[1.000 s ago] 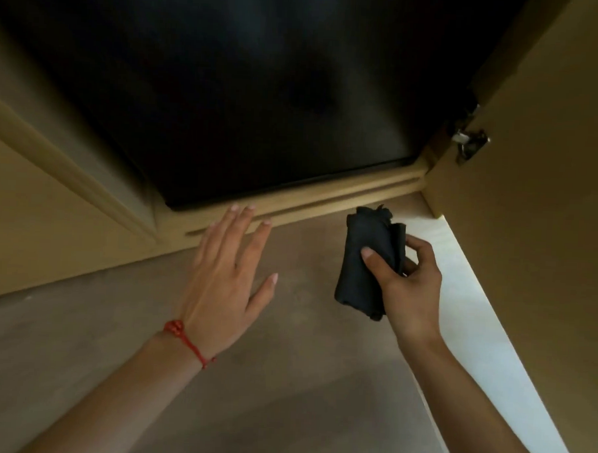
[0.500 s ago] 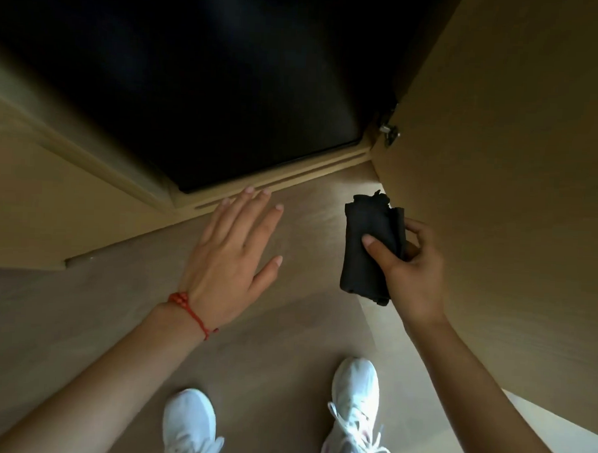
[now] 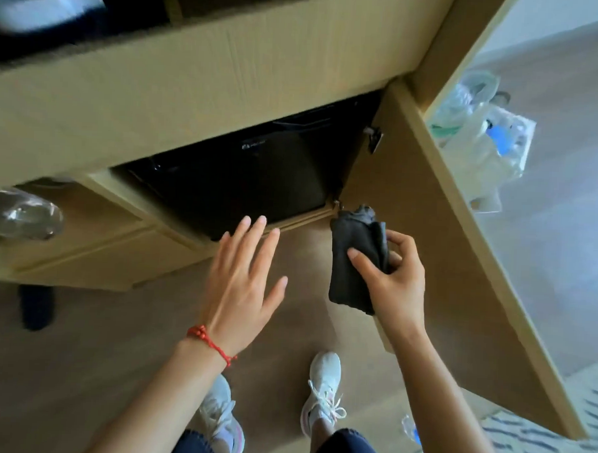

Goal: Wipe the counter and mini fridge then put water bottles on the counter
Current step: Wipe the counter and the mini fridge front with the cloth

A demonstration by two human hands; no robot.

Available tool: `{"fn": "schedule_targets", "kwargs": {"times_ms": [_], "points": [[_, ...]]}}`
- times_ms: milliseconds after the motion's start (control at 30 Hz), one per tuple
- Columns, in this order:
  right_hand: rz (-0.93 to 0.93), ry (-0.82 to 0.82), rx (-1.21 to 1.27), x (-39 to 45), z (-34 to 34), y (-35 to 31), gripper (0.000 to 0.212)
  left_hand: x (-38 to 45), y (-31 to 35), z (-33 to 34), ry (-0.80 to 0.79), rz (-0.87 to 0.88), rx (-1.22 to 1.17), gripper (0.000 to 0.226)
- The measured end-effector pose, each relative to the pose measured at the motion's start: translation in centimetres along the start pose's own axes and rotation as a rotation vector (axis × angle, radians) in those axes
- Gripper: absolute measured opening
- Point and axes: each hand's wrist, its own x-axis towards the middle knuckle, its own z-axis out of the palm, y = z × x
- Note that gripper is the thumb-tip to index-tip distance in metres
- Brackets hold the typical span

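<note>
Right hand (image 3: 396,282) pinches a folded dark cloth (image 3: 352,259) (thumb on top); left hand (image 3: 242,282) beside it, fingers spread, empty; mini fridge (image 3: 234,179) just beyond both.

Two hands (image 3: 244,278), one cloth (image 3: 352,263), two shoes (image 3: 323,391)

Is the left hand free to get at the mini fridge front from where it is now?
Probably yes. The left hand is open and empty, its fingertips already near the lower edge of the black mini fridge. The cabinet door stands swung open to the right, and nothing lies between hand and fridge.
</note>
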Motion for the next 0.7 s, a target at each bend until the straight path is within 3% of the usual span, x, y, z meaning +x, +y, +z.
{"fn": "schedule_targets", "kwargs": {"times_ms": [67,300,700], "points": [[-0.017,0.004,0.001,-4.1,2.3,-3.4,0.036,-2.3,-1.4,-4.5,0.012,-0.041,-0.008,0.054],[-0.079,0.006,0.025,-3.0,-6.4,-13.9,0.037,3.9,6.9,-13.7,0.111,-0.078,-0.035,0.055],[-0.19,-0.081,0.109,-1.9,-11.0,-25.9,0.035,7.8,11.1,-23.6,0.15,-0.094,0.097,0.055]]}}
